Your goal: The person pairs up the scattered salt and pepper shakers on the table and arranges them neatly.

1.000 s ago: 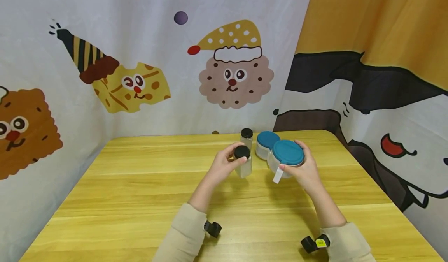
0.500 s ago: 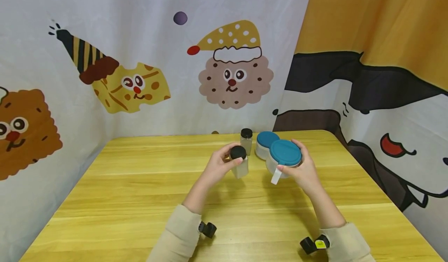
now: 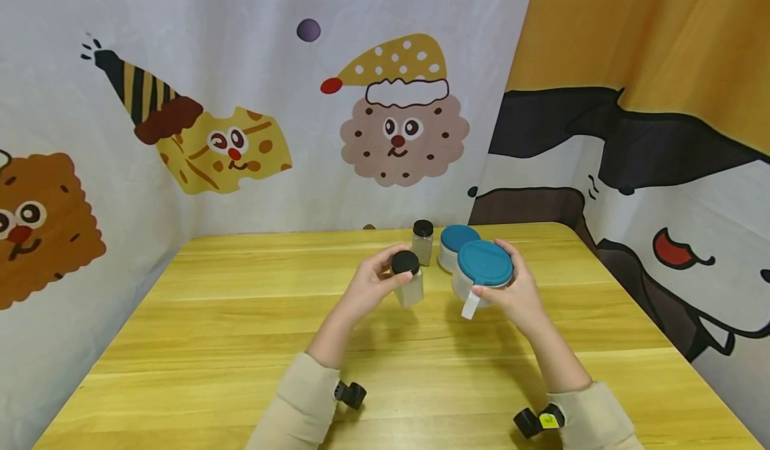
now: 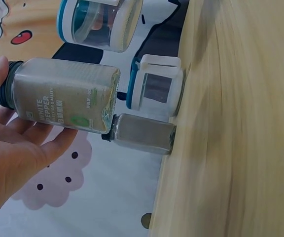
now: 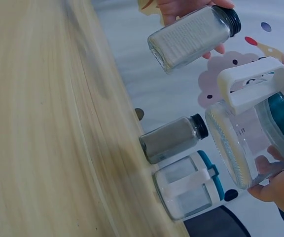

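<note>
In its fingers the left hand (image 3: 371,280) grasps the white pepper bottle (image 4: 65,94), the right hand (image 3: 522,297) a handled jar (image 3: 484,263), both lifted; second bottle (image 3: 423,247) and second jar (image 3: 460,237) stand unlifted on the worktop (image 3: 240,343).

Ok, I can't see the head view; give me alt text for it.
A person's left hand holds a black-capped jar and their right hand a blue-lidded jar with a white handle, both held above a wooden table. Behind them, another black-capped jar and another blue-lidded jar stand on the table before a cartoon-print cloth backdrop.
</note>
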### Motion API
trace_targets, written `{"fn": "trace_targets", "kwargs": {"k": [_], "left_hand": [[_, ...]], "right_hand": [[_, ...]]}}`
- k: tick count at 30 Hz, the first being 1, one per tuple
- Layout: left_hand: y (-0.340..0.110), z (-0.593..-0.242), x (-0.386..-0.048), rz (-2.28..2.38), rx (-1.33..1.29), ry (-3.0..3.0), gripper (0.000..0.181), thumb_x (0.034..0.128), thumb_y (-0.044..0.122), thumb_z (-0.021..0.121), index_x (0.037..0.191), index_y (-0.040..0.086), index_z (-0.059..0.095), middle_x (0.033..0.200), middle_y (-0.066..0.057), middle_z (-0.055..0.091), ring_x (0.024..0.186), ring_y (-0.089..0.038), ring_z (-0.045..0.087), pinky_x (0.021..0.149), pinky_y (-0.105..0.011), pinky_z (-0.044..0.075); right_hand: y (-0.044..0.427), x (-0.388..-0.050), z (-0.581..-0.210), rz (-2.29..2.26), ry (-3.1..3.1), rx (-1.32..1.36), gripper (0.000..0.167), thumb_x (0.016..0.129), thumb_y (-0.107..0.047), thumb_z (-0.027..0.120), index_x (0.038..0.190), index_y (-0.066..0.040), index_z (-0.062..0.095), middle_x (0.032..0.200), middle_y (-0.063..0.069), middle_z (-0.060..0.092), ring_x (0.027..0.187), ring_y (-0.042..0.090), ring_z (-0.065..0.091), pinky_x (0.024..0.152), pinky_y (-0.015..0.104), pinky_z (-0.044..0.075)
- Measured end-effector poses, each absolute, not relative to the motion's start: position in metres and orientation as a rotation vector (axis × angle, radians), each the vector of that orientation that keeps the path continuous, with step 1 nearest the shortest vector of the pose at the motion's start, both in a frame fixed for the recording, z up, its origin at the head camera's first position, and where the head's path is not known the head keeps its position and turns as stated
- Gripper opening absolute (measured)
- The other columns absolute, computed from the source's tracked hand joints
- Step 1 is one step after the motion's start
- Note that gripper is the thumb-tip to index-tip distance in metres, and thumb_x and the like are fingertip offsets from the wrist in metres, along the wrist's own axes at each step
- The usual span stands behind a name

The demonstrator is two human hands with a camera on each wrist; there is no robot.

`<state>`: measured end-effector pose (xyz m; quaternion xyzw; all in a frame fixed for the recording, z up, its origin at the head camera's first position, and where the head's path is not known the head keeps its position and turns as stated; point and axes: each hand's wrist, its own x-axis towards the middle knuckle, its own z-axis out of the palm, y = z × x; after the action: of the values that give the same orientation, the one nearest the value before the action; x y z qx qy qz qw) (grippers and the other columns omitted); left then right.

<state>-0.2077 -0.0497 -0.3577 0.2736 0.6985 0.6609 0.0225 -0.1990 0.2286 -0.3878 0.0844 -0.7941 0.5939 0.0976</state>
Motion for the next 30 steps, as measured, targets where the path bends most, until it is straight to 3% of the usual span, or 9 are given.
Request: {"fn": "trace_targets", "kwargs": {"k": [14,30], "left_hand": [[-0.059,-0.384,-0.225,2.02,0.822,2.161,0.046,0.092,0.001,0.062,0.136,0.003,0.05,0.126,-0.019,0.057,0.105,-0.028,0.059,0.084,-0.038,0.05],[-0.074,-0.387,-0.222,1.992,0.895,2.163,0.044,0.0918,0.007,0.065,0.134,0.005,0.052,0.118,-0.016,0.061,0.102,-0.026,0.06,0.084,-0.039,0.051]], "right_hand": [[0.222,-0.198,-0.387,1.751,-2.366,0.288,0.096,0.073,-0.004,0.083,0.15,-0.016,0.026,0.145,0.017,0.034,0.126,0.036,0.039,0.097,0.049,0.038],[0.217,-0.198,-0.388,1.768,-2.354,0.34,0.096,0.072,-0.002,0.082,0.15,-0.011,0.025,0.147,0.022,0.03,0.127,0.041,0.036,0.098,0.057,0.035]]}}
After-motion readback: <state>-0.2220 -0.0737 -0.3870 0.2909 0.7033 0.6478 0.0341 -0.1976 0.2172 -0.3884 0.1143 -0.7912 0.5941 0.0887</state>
